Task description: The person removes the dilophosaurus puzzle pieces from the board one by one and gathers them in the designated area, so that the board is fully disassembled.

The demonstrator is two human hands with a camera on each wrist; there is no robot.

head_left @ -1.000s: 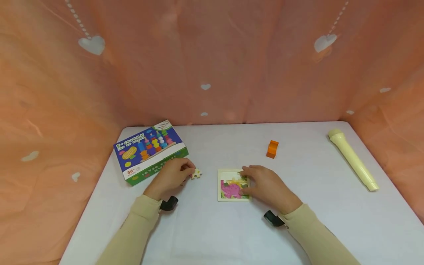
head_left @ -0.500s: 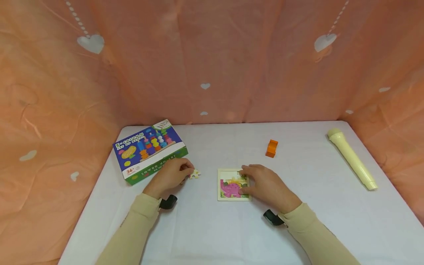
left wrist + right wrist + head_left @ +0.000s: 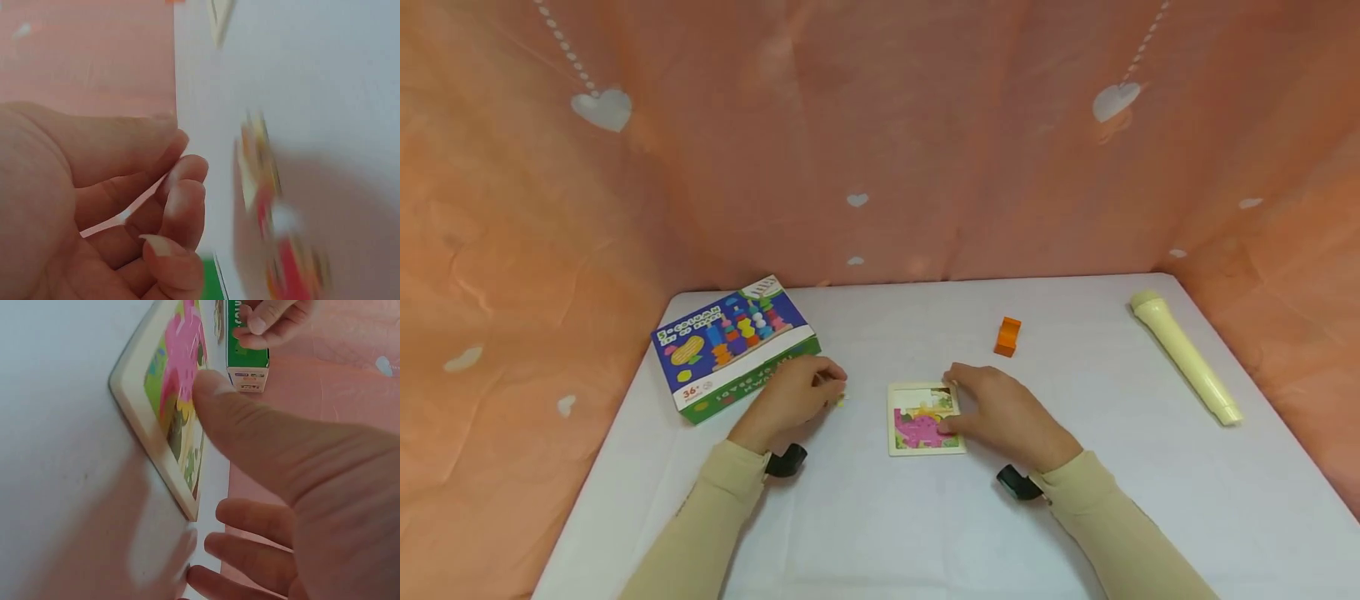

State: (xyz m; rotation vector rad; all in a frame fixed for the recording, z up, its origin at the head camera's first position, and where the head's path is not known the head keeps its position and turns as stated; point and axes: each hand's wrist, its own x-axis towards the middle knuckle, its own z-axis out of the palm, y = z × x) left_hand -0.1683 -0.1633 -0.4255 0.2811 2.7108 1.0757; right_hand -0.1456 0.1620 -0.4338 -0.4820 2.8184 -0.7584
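Puzzle tray [image 3: 927,452] lies flat mid-table [image 3: 865,533], w/ a pink dino puzzle [image 3: 917,431] in it; pale patch upper L, can't tell if bare base or pcs. R hand [image 3: 1009,414] has fingers spread, thumb on the puzzle, other fingers by the tray's R edge. L hand [image 3: 793,398] is loosely curled, thumb & index tips close tog.; can't tell if anything's pinched. Loose pcs [image 3: 269,206] near it, blurred. Box [image 3: 737,346] marked "5-COLUMN" is behind L hand, closed, contents hidden. Orange block [image 3: 1007,336] and pale yellow tube [image 3: 1187,358] farther R.
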